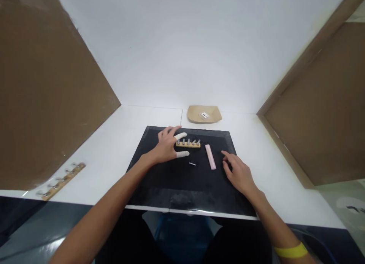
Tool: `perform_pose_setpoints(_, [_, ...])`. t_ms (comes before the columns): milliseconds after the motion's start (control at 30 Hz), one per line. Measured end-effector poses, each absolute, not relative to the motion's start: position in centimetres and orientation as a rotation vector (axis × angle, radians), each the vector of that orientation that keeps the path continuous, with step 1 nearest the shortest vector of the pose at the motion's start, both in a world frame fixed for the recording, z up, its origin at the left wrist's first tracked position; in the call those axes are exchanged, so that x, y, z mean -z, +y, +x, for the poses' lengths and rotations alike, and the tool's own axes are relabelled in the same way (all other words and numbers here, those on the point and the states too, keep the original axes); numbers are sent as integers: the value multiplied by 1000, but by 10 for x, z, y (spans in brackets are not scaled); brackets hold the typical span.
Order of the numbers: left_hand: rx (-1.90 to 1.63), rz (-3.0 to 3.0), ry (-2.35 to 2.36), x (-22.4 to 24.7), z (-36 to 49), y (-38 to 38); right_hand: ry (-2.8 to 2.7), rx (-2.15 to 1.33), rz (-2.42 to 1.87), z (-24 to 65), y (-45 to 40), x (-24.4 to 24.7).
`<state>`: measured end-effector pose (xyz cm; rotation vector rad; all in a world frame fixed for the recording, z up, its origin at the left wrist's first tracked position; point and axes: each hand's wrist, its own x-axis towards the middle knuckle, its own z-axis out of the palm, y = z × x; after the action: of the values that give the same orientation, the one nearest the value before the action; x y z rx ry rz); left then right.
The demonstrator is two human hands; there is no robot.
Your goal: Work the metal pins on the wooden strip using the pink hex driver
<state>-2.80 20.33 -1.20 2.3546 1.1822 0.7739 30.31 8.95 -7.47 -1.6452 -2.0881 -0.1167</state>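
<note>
My left hand (167, 145) hovers at the left end of a small wooden strip (188, 145) that carries a row of several grey upright pieces. White finger covers (183, 154) sit on its thumb and one finger, which are spread apart with nothing between them. To the right of the strip lies a pink stick-shaped piece (210, 156), slightly slanted. A short thin white piece (192, 164) rests on the black mat (179, 180) below the strip. At the mat's right side is my right hand (238, 173), fingers loosely bent and apart, holding nothing, near the pink piece.
Behind the mat stands a brown paper tray (194, 113) with a small white labelled item (204, 115) inside. On the white table's left side lies another wooden strip (63, 182) with several metal pieces. Brown panels (51, 85) rise at both sides.
</note>
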Motion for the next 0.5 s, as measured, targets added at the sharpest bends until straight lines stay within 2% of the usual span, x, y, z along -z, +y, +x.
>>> perform_pose_setpoints(233, [-312, 2547, 948, 1, 16, 259, -1984, 83, -1529, 300, 85, 90])
perform_pose_setpoints(500, [-148, 2604, 925, -1, 27, 277, -1978, 73, -1487, 300, 84, 89])
